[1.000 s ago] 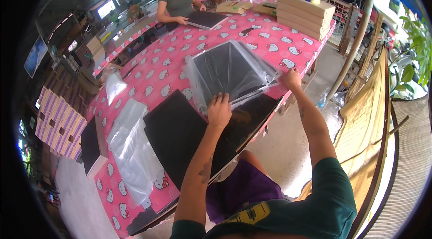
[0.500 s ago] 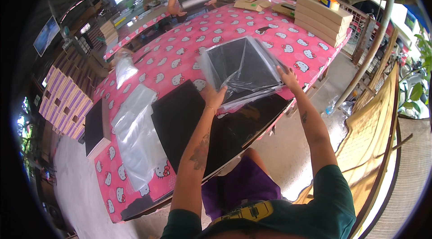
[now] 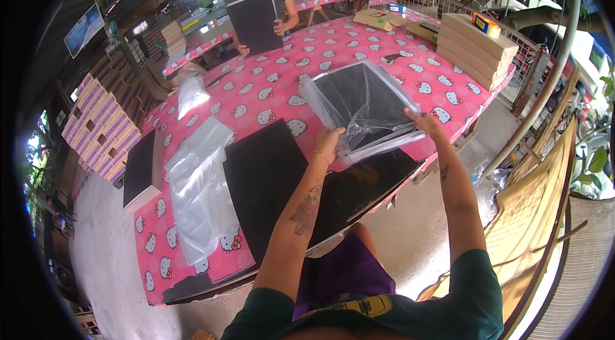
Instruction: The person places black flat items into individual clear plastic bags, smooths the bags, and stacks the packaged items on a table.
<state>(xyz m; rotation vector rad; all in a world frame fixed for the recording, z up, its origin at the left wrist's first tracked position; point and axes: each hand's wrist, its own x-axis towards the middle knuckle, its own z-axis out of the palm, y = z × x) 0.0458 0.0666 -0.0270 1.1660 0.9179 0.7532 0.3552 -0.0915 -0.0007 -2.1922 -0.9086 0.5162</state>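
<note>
A stack of black boards in clear plastic sleeves (image 3: 384, 91) lies toward the right side of the pink cat-patterned table (image 3: 256, 77). My left hand (image 3: 328, 142) grips its near left corner, thumb on top of the loose plastic. At its near right edge, my right hand (image 3: 425, 122) closes round the side of the stack. Just below the stack, black sheets (image 3: 365, 186) cover the table's front edge. Another black sheet (image 3: 269, 180) lies to the left, partly behind my left forearm. Flat empty clear bags (image 3: 202, 192) are spread left of that.
Stacked black boards (image 3: 142, 164) sit at the table's left edge. Brown cartons (image 3: 474, 51) are piled at the far right. Across the table, a co-worker holds up a black board (image 3: 256, 23). A white plastic bundle (image 3: 192, 93) lies far left; a metal pole (image 3: 544, 96) rises at right.
The sleeved stack stays in both my hands, with little shift on the table. The co-worker's board has turned from nearly edge-on to upright, its black face showing. My view has tilted slightly.
</note>
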